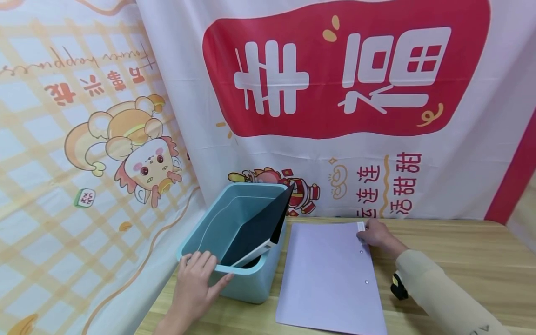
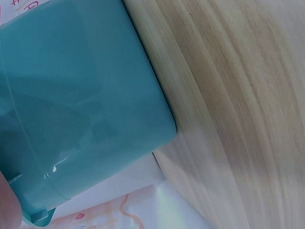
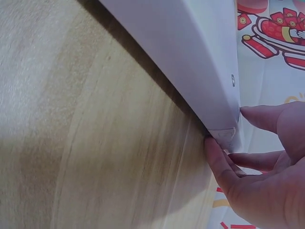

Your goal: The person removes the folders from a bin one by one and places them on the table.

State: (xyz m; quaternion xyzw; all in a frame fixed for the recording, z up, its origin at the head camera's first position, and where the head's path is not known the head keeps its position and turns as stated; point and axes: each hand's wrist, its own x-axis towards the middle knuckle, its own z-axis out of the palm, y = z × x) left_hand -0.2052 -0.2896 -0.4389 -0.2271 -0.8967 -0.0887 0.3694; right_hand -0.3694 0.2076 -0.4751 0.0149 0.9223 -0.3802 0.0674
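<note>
A light purple file folder lies flat on the wooden table, with metal rivets and a white label along its right side. At its far right corner my right hand pinches the spine. The right wrist view shows thumb and fingers at opposite edges of the spine. To the left stands a blue-green plastic bin. My left hand holds its near rim, fingers over the top and thumb along the outside. Inside the bin leans a black folder with a white edge, tilted and sticking out above the rim.
A printed cloth with cartoon figures and red lettering hangs behind and to the left of the wooden table. A black and yellow object shows beside the right sleeve; its kind is unclear.
</note>
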